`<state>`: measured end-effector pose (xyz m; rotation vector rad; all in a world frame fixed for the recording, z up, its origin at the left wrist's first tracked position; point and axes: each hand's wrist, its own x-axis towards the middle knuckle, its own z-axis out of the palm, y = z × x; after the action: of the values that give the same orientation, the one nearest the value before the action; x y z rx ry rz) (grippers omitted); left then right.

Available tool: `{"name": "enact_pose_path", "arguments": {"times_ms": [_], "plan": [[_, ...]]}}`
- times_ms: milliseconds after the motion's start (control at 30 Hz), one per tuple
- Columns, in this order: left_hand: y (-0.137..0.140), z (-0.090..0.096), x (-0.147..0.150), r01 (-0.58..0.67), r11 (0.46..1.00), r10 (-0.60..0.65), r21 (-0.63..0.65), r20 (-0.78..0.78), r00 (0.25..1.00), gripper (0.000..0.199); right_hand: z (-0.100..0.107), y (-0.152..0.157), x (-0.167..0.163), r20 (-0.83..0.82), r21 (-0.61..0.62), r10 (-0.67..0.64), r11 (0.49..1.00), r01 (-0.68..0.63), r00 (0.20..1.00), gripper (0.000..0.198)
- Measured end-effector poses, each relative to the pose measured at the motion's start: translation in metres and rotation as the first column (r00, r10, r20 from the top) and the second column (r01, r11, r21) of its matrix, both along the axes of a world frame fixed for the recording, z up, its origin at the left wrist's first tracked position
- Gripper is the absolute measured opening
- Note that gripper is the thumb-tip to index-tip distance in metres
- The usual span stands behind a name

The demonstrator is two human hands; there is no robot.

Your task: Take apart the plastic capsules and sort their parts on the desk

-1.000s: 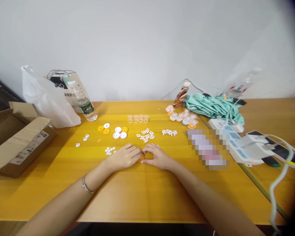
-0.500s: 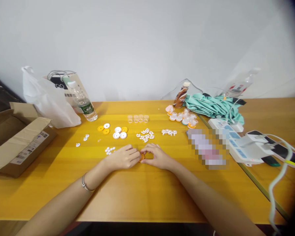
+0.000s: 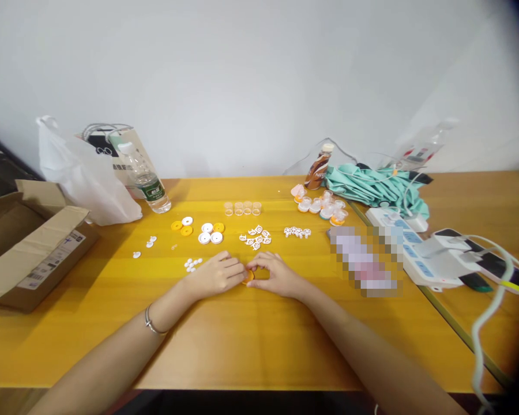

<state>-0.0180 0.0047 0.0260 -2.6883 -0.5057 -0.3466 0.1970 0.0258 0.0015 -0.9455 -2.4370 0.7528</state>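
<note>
Both hands meet over a small orange round plastic cap (image 3: 249,278) at the near middle of the table. My left hand (image 3: 218,275) has its fingers curled over the cap's left side and hides much of it. From the right, my right hand (image 3: 277,276) grips its edge between thumb and bent fingers. Small white round pieces (image 3: 191,265) lie just left of my left hand. Beyond the hands are white openwork plastic pieces (image 3: 256,237) and a group of white and orange round caps (image 3: 206,237). Clear short cylinders (image 3: 243,208) stand in a row farther back.
Assembled clear-topped pieces (image 3: 322,206) sit at the back right, by a brown drink bottle (image 3: 319,167) and a folded green umbrella (image 3: 372,185). A power strip (image 3: 409,248) with cables lies right. Left are an open cardboard box (image 3: 34,253) and a water bottle (image 3: 150,185).
My left hand's fingers have shifted very slightly at the orange cap, and a little more of its near edge shows. Everything else stays as it was.
</note>
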Motion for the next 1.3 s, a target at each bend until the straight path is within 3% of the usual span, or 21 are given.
{"name": "enact_pose_path", "arguments": {"times_ms": [367, 567, 833, 900, 1000, 1167, 1233, 1300], "plan": [[0.000, 0.000, 0.002, -0.023, 0.999, 0.022, -0.044, -0.016, 1.000, 0.016, 0.000, 0.000, 0.000, -0.001, 0.002, 0.007, 1.000, -0.007, 1.000, 0.029], [-0.001, -0.006, 0.001, -0.107, 0.957, 0.143, -0.268, 0.117, 0.983, 0.020, 0.002, 0.000, 0.000, 0.004, -0.005, -0.002, 1.000, 0.002, 1.000, 0.026], [-0.002, -0.009, 0.005, -0.055, 0.770, 0.297, -0.635, 0.281, 0.913, 0.018, 0.004, 0.000, 0.000, -0.002, -0.022, 0.000, 1.000, 0.000, 1.000, 0.026], [-0.002, -0.009, 0.006, -0.006, 0.692, 0.392, -0.722, 0.369, 0.842, 0.017, 0.004, -0.001, 0.000, 0.000, -0.023, -0.002, 1.000, 0.002, 1.000, 0.025], [-0.001, -0.009, 0.008, 0.100, 0.566, 0.564, -0.818, 0.473, 0.677, 0.018, 0.004, -0.001, 0.000, 0.000, -0.027, -0.002, 1.000, 0.002, 1.000, 0.025], [-0.002, -0.010, 0.010, 0.306, 0.374, 0.711, -0.875, 0.483, 0.511, 0.018, 0.004, -0.001, 0.000, -0.004, -0.032, 0.001, 0.999, -0.001, 1.000, 0.027], [-0.004, -0.009, 0.011, 0.373, 0.327, 0.744, -0.868, 0.480, 0.464, 0.019, 0.004, -0.001, 0.000, -0.003, -0.034, 0.000, 0.999, -0.001, 1.000, 0.027], [-0.004, -0.008, 0.013, 0.408, 0.313, 0.772, -0.857, 0.480, 0.416, 0.022, 0.004, -0.001, 0.000, -0.004, -0.035, -0.003, 0.999, 0.003, 1.000, 0.026]]}}
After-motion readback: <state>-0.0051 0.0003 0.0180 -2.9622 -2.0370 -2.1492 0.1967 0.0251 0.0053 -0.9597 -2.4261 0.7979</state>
